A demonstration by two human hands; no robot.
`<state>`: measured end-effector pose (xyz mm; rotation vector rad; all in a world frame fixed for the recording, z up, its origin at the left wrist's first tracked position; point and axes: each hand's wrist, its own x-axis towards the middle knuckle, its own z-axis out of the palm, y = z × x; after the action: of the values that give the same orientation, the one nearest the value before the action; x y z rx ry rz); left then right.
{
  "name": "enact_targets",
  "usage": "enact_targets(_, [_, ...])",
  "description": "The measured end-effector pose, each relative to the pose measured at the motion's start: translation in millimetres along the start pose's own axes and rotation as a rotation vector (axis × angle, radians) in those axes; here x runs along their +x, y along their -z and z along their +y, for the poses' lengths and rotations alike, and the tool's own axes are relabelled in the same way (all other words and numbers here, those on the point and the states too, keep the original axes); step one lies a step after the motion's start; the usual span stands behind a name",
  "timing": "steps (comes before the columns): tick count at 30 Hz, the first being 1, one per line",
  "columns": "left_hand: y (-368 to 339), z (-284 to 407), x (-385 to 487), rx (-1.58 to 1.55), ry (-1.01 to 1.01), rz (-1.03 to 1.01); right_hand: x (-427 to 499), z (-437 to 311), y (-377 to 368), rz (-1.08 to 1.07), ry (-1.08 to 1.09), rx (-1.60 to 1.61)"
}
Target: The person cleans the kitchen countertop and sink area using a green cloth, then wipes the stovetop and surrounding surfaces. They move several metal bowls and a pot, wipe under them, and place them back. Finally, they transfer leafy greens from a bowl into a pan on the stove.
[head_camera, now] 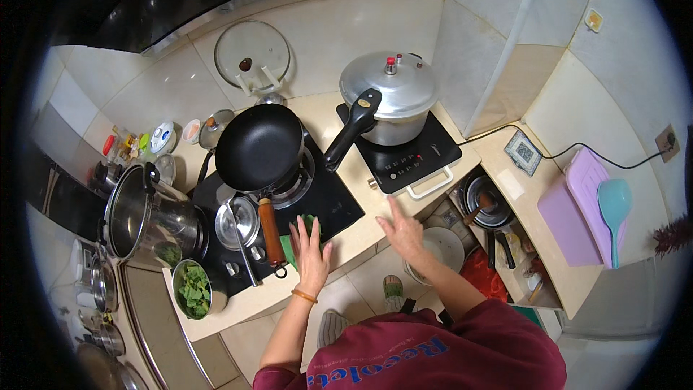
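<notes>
My left hand lies with spread fingers on a green cloth at the front edge of the black gas hob, just right of the wok's wooden handle. The black wok sits tilted over the right burner. My right hand holds nothing; its index finger points at the front edge of the black induction cooker, near its left corner. An aluminium pressure cooker with a black handle stands on the induction cooker. Whether my left fingers grip the cloth is hidden.
A bowl of chopped greens, a metal lid and a tall steel pot are at left. An open drawer holds pans and utensils at right, beside a lilac bin on the counter. A black cord crosses to the wall socket.
</notes>
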<state>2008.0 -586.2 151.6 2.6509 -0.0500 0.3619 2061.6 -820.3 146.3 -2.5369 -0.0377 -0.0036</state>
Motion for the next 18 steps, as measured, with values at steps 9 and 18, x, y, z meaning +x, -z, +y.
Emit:
enact_targets(9, [-32, -26, 17, 0.273, -0.001, -0.153, 62, 11, 31, -0.024, 0.062, -0.138])
enact_targets(18, [-27, -29, 19, 0.217, -0.049, -0.176, 75, -2, 27, -0.043, 0.000, -0.172])
